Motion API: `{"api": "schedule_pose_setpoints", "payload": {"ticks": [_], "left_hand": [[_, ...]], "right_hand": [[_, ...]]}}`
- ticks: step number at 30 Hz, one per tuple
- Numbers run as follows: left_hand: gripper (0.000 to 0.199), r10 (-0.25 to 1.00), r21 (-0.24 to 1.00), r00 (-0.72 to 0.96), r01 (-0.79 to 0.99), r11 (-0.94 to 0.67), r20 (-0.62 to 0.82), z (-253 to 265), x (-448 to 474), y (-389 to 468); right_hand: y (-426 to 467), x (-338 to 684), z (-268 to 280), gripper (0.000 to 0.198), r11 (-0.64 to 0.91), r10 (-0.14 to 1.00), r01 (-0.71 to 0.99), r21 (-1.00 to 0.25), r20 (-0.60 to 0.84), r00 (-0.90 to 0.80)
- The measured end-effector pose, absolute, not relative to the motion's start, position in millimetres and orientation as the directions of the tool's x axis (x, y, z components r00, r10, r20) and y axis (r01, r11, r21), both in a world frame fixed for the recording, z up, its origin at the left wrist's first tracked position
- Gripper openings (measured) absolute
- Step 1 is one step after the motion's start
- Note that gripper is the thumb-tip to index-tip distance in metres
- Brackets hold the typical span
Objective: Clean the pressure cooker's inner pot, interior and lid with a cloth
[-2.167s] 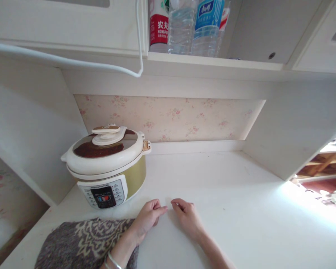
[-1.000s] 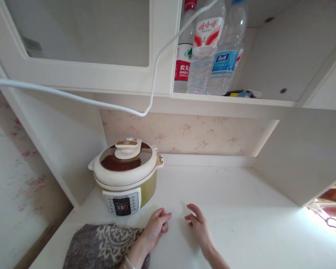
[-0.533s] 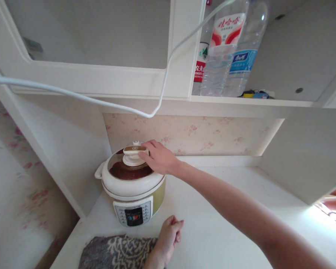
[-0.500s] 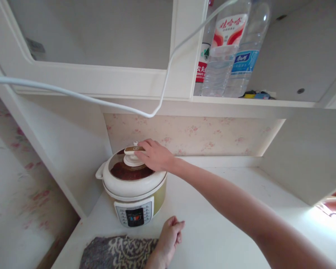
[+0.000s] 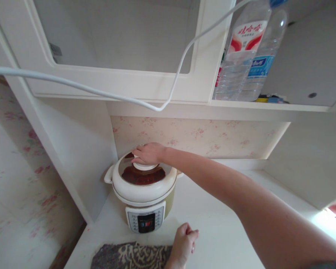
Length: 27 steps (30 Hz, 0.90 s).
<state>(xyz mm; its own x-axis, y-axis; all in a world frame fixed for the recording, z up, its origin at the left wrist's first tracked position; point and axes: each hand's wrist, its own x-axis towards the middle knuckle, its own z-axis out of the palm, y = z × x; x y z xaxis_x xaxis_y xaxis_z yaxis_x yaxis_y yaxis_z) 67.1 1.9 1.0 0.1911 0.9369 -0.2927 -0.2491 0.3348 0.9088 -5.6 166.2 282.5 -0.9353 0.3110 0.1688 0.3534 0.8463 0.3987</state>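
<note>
"What's the cooker (image 5: 145, 203) like?"
"Olive-green body (image 5: 170, 203), white lid (image 5: 142, 191) with a brown tinted window (image 5: 142, 178), and a front control panel (image 5: 145, 217) with a dark display (image 5: 146, 223)."
"How does it stand?"
"Upright on the white tabletop (image 5: 218, 220), lid on."

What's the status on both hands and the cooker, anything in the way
Right hand gripping lid handle. Left hand curled beside cloth. Lid on cooker. White cable overhead, apart from both hands.
</note>
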Motion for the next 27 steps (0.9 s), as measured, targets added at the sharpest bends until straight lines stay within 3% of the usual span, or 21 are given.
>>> {"api": "schedule_pose_setpoints", "payload": {"ticks": [5,14,27], "left_hand": [[0.038,0.933,0.911,0.205,-0.232,0.340,-0.295,0,66,1],[0.032,0.936,0.922,0.205,-0.209,0.326,-0.284,3,64,-2],[0.031,0.942,0.946,0.199,-0.131,0.298,-0.269,12,52,-4]], "right_hand": [[162,-8,280,0.047,0.834,0.315,0.358,0.419,0.171,-0.934],[152,-33,283,0.051,0.698,0.674,0.683,0.214,0.123,-0.728],[151,-26,287,0.039,0.622,0.748,0.762,0.179,0.152,-0.646]]}}
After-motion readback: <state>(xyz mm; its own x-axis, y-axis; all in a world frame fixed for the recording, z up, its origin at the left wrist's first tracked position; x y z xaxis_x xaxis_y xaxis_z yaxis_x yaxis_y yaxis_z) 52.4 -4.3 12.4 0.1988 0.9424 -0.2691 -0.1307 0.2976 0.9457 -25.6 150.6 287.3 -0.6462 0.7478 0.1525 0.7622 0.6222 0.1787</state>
